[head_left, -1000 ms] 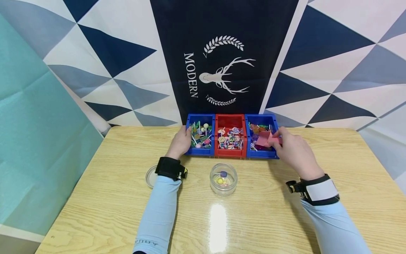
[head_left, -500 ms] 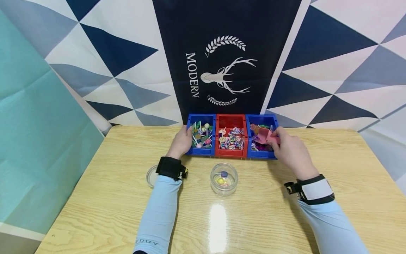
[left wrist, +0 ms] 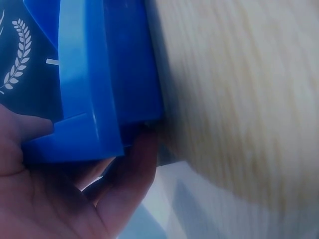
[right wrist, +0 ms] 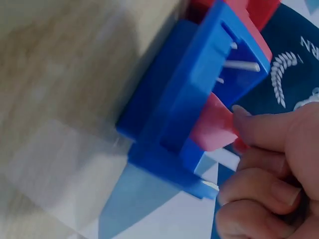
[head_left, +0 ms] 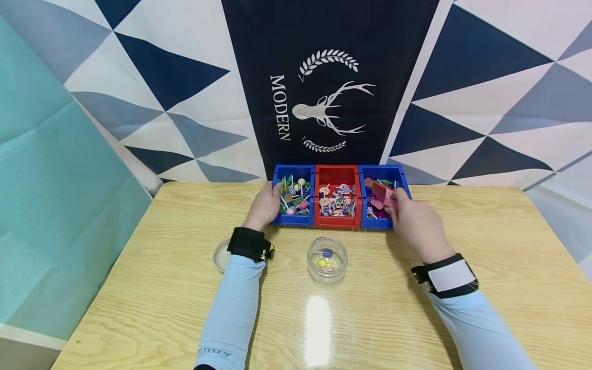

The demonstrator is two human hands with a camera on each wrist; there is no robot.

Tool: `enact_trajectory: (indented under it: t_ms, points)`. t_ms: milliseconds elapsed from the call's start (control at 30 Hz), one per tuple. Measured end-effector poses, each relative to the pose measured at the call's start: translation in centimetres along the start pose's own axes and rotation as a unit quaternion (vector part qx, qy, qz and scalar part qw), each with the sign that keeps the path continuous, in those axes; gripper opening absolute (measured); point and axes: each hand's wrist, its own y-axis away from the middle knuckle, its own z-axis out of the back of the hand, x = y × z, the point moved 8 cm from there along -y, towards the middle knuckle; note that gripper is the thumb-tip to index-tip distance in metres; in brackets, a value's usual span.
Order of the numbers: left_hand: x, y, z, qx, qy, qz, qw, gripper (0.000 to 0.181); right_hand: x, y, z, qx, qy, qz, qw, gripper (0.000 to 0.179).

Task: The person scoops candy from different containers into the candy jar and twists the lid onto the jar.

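Observation:
My right hand (head_left: pixel 422 226) pinches a pink scoop (head_left: pixel 382 196) by its handle, its head down among wrapped sweets in the right blue bin (head_left: pixel 376 223). The right wrist view shows the scoop (right wrist: pixel 214 124) just behind the bin's wall, with thumb and curled fingers at its handle. My left hand (head_left: pixel 262 207) grips the side of the left blue bin (head_left: pixel 290 220), which holds lollipops. In the left wrist view the thumb lies over that bin's rim (left wrist: pixel 75 64) and the fingers curl underneath. How full the scoop is cannot be told.
Between the blue bins stands a red bin (head_left: pixel 336 222) of striped lollipops. A clear jar (head_left: pixel 326 277) with a few sweets stands in front on the wooden table (head_left: pixel 370 318). A round lid (head_left: pixel 221 257) lies by the left wrist. A patterned wall covering (head_left: pixel 330 20) rises behind.
My right hand has shifted slightly left and the pink scoop has turned and tilted within the right bin. The left hand keeps its grip on the left bin.

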Motion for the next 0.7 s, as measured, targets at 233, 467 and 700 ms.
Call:
enact_trajectory:
  t_ms: [233,467,700]
  points:
    - [0.0,0.1,0.1,0.004,-0.005,0.003,1.0000,0.050,0.7,0.3,-0.3,-0.038,0.021,0.030,0.9986,0.017]
    - [-0.1,0.2,0.3,-0.001,-0.033,-0.002,0.9994,0.048,0.2,0.3,-0.6,-0.032,0.017,0.049,0.9982,0.017]
    - [-0.3,0.3,0.3,0.001,-0.038,-0.012,0.9992,0.049,-0.2,0.4,-0.3,-0.008,-0.022,0.036,0.9991,0.023]
